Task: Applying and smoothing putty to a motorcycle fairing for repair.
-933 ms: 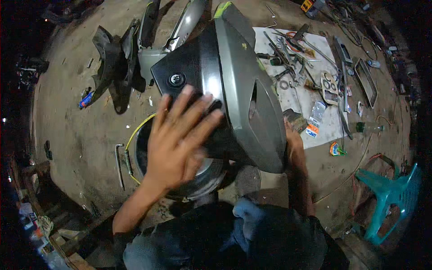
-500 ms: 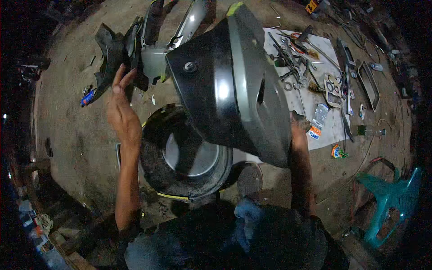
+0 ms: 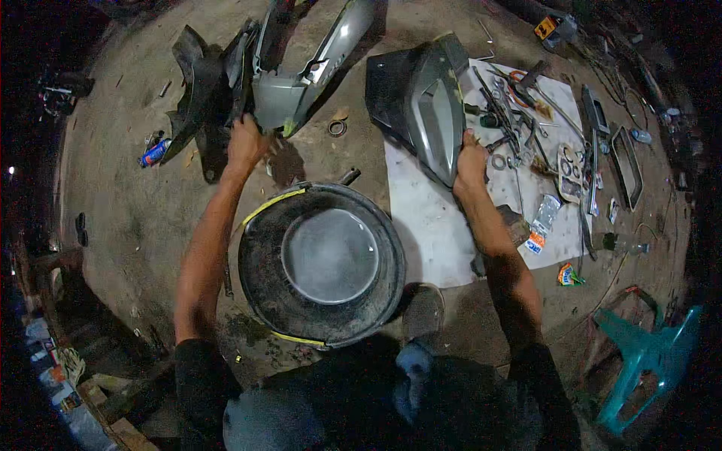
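My right hand (image 3: pixel 471 164) grips the lower right edge of a black and grey motorcycle fairing panel (image 3: pixel 436 113), which lies over the corner of a white sheet (image 3: pixel 429 248). My left hand (image 3: pixel 247 146) reaches to the lower end of a dark plastic panel (image 3: pixel 239 79), beside a silver-grey fairing piece (image 3: pixel 280 101). Its fingers are partly hidden, so their grip is unclear. Between my forearms stands a round black tub (image 3: pixel 259 263) with yellow marks on its rim and a pale round bottom.
Several tools and metal parts (image 3: pixel 511 113) cover the white sheet. A blue can (image 3: pixel 155 153) lies at left, near a black plastic cover (image 3: pixel 197 75). A dark ring (image 3: pixel 337 128) sits on the floor. A teal plastic piece (image 3: pixel 639 361) is at lower right, below a bottle (image 3: pixel 620 243).
The fairing panel has moved from above the tub to the far right, down onto the sheet, with my right hand on it. My left hand has moved right, toward the dark panel's lower end.
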{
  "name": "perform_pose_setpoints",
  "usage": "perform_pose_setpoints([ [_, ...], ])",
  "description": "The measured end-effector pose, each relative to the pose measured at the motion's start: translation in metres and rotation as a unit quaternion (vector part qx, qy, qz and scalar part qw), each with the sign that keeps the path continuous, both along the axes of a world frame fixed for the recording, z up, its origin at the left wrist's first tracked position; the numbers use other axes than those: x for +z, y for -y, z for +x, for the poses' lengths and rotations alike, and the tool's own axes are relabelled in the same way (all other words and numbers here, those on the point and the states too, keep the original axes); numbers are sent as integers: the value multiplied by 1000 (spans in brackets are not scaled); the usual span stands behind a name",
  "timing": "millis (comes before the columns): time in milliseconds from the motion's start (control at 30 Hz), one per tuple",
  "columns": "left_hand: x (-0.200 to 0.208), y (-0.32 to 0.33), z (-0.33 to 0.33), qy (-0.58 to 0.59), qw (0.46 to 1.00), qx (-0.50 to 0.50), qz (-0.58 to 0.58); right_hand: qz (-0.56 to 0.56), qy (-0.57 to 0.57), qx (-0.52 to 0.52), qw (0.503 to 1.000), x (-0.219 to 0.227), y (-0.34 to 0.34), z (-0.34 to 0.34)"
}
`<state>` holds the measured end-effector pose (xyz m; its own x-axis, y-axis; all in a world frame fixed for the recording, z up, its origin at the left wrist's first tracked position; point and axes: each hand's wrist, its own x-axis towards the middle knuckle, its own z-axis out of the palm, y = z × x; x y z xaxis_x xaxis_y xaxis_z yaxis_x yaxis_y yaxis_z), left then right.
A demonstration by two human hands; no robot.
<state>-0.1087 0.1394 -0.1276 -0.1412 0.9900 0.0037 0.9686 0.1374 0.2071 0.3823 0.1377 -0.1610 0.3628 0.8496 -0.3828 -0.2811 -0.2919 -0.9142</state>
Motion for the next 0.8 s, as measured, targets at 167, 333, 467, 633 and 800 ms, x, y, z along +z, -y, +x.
perform_pose_setpoints([
  [167,10,0,-28,-143,983,8,112,-54,-1,7,999,-12,-12,-34],
  [333,14,-2,-62,-173,981,59,67,-42,-25,13,999,-50,-29,-50],
  [467,26,-12,-63,-42,999,5,11,-25,195,42,979,-82,-36,-36],
  [633,51,10,-116,-24,994,56,94,-51,310,152,937,-36,-16,-55],
  [800,78,11,-62,35,992,18,122,36,426,143,893,-47,3,-37],
])
